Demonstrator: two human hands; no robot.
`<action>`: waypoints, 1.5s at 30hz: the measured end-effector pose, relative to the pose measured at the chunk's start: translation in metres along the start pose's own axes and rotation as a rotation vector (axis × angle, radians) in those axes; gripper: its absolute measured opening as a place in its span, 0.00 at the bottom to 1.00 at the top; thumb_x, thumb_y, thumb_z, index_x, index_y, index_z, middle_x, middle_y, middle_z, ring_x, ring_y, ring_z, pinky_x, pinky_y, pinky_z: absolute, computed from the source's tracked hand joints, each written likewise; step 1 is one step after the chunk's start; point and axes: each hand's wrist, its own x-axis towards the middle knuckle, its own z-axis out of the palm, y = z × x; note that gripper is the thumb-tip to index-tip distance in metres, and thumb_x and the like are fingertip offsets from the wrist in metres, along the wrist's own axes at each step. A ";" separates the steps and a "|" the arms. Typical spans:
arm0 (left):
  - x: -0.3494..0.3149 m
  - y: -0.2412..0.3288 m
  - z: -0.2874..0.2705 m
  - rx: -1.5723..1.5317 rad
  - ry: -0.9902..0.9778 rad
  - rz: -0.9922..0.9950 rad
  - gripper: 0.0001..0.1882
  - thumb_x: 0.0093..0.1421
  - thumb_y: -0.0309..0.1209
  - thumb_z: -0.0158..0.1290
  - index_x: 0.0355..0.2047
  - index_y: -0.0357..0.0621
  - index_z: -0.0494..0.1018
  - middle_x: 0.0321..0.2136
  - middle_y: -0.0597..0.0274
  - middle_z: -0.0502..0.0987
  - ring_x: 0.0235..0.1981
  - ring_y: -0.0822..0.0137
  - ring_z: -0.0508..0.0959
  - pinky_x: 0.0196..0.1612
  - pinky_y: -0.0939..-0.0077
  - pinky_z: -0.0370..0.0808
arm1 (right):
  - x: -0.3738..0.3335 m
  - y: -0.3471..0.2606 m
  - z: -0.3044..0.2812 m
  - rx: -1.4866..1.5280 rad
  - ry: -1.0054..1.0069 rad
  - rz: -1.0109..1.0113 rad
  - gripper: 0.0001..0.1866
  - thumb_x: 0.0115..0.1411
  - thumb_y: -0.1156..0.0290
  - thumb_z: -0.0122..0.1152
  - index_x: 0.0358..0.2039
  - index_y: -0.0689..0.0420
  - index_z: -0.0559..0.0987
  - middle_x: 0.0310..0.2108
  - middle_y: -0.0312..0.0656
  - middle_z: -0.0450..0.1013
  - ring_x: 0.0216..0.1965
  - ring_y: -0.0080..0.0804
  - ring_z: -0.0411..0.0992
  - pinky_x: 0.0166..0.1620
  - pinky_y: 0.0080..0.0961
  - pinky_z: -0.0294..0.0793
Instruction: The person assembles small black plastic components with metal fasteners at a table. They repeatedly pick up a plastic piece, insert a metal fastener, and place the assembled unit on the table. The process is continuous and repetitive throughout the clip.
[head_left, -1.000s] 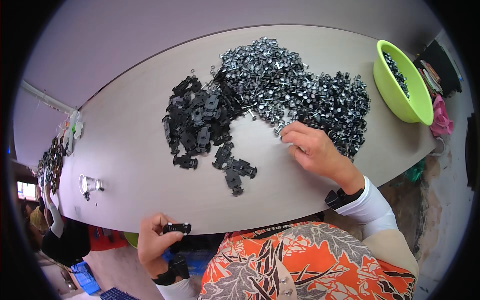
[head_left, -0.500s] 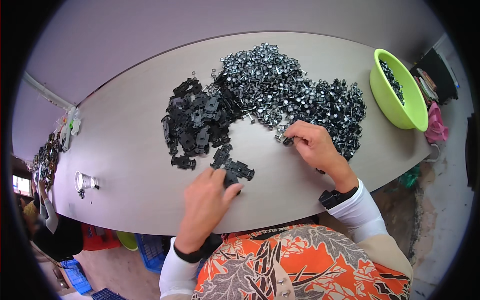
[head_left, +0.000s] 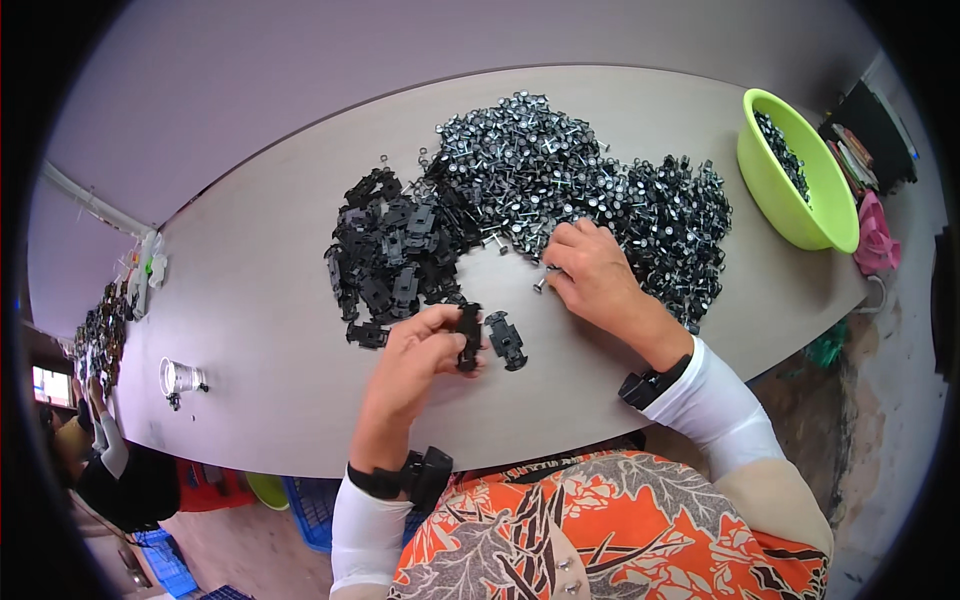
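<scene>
Pinched between the thumb and fingers of my left hand (head_left: pixel 418 362) is a black plastic chassis piece (head_left: pixel 468 338), held on edge above the table. Just right of it, another flat chassis piece (head_left: pixel 506 341) lies on the tabletop. My right hand (head_left: pixel 592 272) has its fingers closed at the near edge of a big pile of small wheels on metal axles (head_left: pixel 525 150). A wheel axle (head_left: pixel 540 284) shows at its thumb and fingertips; the fingers partly cover it. Left of the wheels, touching them, is a heap of black chassis pieces (head_left: pixel 385 240).
A lime-green basin (head_left: pixel 800 190) with more wheels stands at the right edge. On the left are a clear cup (head_left: pixel 180 377) and a distant heap of parts (head_left: pixel 100 330), where another person (head_left: pixel 115 460) works. Blue crates (head_left: pixel 310 510) sit below the table.
My left hand has lifted a chassis piece off the table and turned it on edge. The right hand has shifted left and slightly away from me along the wheel pile.
</scene>
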 end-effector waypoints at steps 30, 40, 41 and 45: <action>0.035 -0.019 0.008 -0.309 -0.109 0.056 0.15 0.52 0.18 0.59 0.40 0.36 0.70 0.28 0.59 0.78 0.25 0.70 0.81 0.21 0.83 0.77 | -0.044 -0.028 -0.020 0.156 -0.118 0.021 0.16 0.48 0.74 0.64 0.39 0.58 0.72 0.37 0.41 0.67 0.33 0.43 0.72 0.33 0.35 0.73; 0.030 -0.014 0.015 -0.186 -0.185 -0.065 0.13 0.54 0.17 0.57 0.40 0.34 0.69 0.29 0.58 0.75 0.22 0.67 0.80 0.21 0.80 0.78 | -0.041 -0.027 -0.023 0.255 -0.158 0.048 0.15 0.48 0.81 0.59 0.39 0.59 0.73 0.38 0.43 0.68 0.34 0.44 0.73 0.35 0.36 0.74; 0.031 -0.016 0.014 -0.188 -0.184 -0.044 0.13 0.54 0.18 0.57 0.39 0.34 0.69 0.29 0.58 0.75 0.22 0.67 0.80 0.21 0.81 0.77 | -0.042 -0.025 -0.024 0.287 -0.148 0.046 0.16 0.48 0.82 0.58 0.39 0.59 0.73 0.38 0.44 0.68 0.35 0.45 0.73 0.35 0.36 0.74; 0.032 -0.019 0.015 -0.182 -0.180 -0.001 0.12 0.54 0.18 0.57 0.38 0.35 0.69 0.28 0.59 0.74 0.21 0.69 0.79 0.20 0.83 0.75 | -0.047 -0.018 -0.033 0.323 -0.164 0.021 0.17 0.47 0.85 0.57 0.40 0.60 0.73 0.38 0.45 0.68 0.35 0.46 0.73 0.36 0.35 0.74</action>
